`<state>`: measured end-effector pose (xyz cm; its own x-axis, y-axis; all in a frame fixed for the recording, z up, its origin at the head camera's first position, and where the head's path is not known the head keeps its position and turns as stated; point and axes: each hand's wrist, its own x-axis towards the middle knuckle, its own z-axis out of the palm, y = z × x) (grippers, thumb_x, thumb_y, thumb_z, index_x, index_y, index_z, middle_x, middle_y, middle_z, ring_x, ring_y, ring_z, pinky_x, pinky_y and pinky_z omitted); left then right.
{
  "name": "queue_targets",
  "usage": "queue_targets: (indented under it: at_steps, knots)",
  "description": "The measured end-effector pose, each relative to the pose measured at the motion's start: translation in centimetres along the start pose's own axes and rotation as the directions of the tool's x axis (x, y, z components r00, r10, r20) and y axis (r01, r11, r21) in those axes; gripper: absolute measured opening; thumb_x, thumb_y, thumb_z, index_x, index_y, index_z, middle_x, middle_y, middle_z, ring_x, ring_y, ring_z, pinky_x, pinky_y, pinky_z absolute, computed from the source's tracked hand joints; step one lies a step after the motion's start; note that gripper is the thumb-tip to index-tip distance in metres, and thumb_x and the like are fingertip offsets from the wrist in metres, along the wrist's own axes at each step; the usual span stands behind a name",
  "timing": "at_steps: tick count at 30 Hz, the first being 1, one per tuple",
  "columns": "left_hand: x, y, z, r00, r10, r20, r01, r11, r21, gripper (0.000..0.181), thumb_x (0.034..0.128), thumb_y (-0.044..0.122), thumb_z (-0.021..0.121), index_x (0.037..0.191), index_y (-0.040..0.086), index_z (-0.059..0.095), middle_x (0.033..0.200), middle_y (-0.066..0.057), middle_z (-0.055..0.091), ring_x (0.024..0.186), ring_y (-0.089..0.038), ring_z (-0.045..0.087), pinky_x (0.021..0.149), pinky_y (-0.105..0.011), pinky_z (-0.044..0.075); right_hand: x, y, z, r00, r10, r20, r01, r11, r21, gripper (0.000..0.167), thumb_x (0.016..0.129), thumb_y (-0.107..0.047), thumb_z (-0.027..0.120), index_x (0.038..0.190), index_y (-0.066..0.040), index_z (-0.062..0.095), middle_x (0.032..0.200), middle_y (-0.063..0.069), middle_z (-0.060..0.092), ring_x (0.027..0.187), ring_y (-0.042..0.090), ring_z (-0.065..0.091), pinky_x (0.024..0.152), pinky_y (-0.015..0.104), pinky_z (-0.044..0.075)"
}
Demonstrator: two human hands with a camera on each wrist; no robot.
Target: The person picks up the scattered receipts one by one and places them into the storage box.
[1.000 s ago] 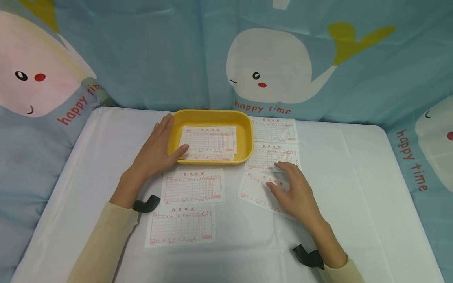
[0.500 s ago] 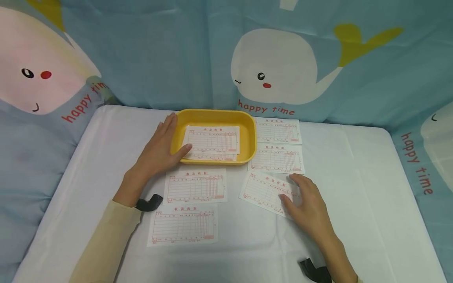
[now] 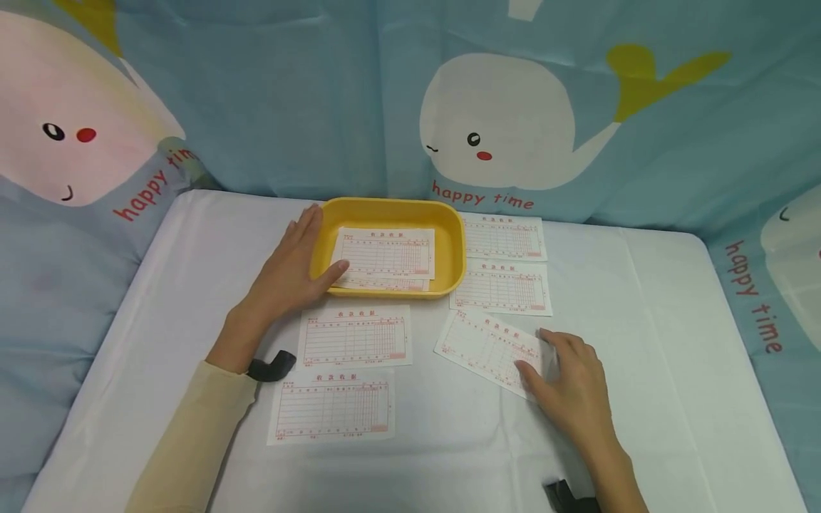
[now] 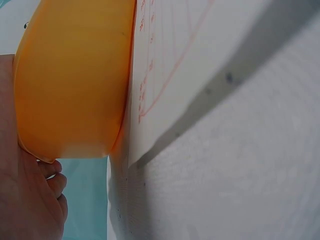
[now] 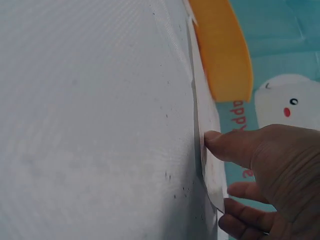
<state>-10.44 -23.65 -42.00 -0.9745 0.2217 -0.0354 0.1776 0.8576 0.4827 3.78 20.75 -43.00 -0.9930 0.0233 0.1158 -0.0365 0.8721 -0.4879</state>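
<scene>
Right hand (image 3: 577, 388) has shifted rightward and nearer the person since a second ago, to the right end of the tilted, red-printed white paper slip (image 3: 489, 349); its thumb touches the slip, fingers spaced apart at the right edge, and from where I stand I cannot confirm a firm pinch; this slip lies on the white cloth (image 3: 667, 342), front-right of the shallow yellow plastic tray (image 3: 447, 249); left hand (image 3: 282, 274) extends along the tray's left wall, thumb over the front rim. Caution: thumb pressure could buckle or crease the slip; a loose hold could drop it; dragging could displace the flat white printed slip (image 3: 503, 288) adjoining its upper edge; paper is thin, rectangular; tray walls are smooth, corners rounded; cloth is faintly wrinkled.
</scene>
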Motion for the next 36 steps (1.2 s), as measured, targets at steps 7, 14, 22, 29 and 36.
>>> queue_targets:
  at_steps: [7, 14, 22, 29, 36]
  knots:
    - [0.0, 0.0, 0.0, 1.000, 0.002, 0.001, -0.002, 1.000, 0.012, 0.103, 0.1008, 0.061, 0.055, 0.171, 0.015, -0.005, 0.182, -0.004, -0.001, 0.169, -0.029, 0.004, 0.139, -0.050, 0.006, -0.3, -0.2, -0.5, 0.994, 0.105, 0.023, -0.105, 0.994, -0.024, 0.068, 0.080, -0.026, 0.093, 0.136, 0.002, 0.066, 0.122, 0.025, 0.068, 0.112, 0.043, 0.063, 0.093, 0.057, 0.049]
    - [0.1, 0.0, -0.1, 1.000, 0.016, -0.006, -0.016, 1.000, -0.004, 0.102, 0.1014, 0.059, 0.056, 0.171, 0.014, -0.003, 0.181, -0.005, 0.000, 0.169, -0.029, 0.004, 0.139, -0.047, 0.004, -0.6, -0.5, -0.6, 0.984, 0.175, 0.040, -0.176, 0.984, 0.014, 0.065, 0.083, -0.027, 0.092, 0.138, -0.003, 0.066, 0.105, 0.017, 0.075, 0.091, 0.029, 0.068, 0.068, 0.028, 0.042]
    - [0.0, 0.1, -0.1, 1.000, 0.009, -0.001, -0.009, 1.000, -0.007, 0.103, 0.1006, 0.058, 0.057, 0.171, 0.013, -0.002, 0.181, -0.006, 0.000, 0.169, -0.030, 0.005, 0.139, -0.048, 0.005, -1.5, -0.7, 0.1, 0.986, 0.162, -0.027, -0.160, 0.985, 0.059, 0.052, 0.084, -0.018, 0.090, 0.130, -0.004, 0.070, 0.083, 0.011, 0.078, 0.080, 0.031, 0.075, 0.067, 0.030, 0.048]
    - [0.0, 0.1, -0.1, 1.000, 0.011, -0.001, -0.011, 1.000, -0.005, 0.103, 0.1003, 0.058, 0.057, 0.171, 0.014, -0.002, 0.182, -0.005, 0.000, 0.169, -0.029, 0.005, 0.139, -0.049, 0.005, -2.1, -0.7, 0.4, 0.989, 0.134, -0.056, -0.128, 0.987, 0.099, 0.019, 0.084, -0.007, 0.087, 0.101, -0.002, 0.079, 0.084, 0.012, 0.082, 0.074, 0.023, 0.078, 0.068, 0.022, 0.054]
    - [0.0, 0.1, -0.1, 1.000, 0.014, -0.001, -0.014, 1.000, -0.003, 0.102, 0.1006, 0.057, 0.057, 0.171, 0.012, -0.001, 0.181, -0.007, 0.001, 0.169, -0.029, 0.005, 0.139, -0.048, 0.004, -2.3, -0.9, 0.0, 0.990, 0.143, 0.005, -0.141, 0.969, 0.202, 0.014, 0.086, -0.006, 0.086, 0.096, 0.000, 0.079, 0.072, 0.006, 0.075, 0.060, -0.001, 0.063, 0.057, 0.011, 0.053]
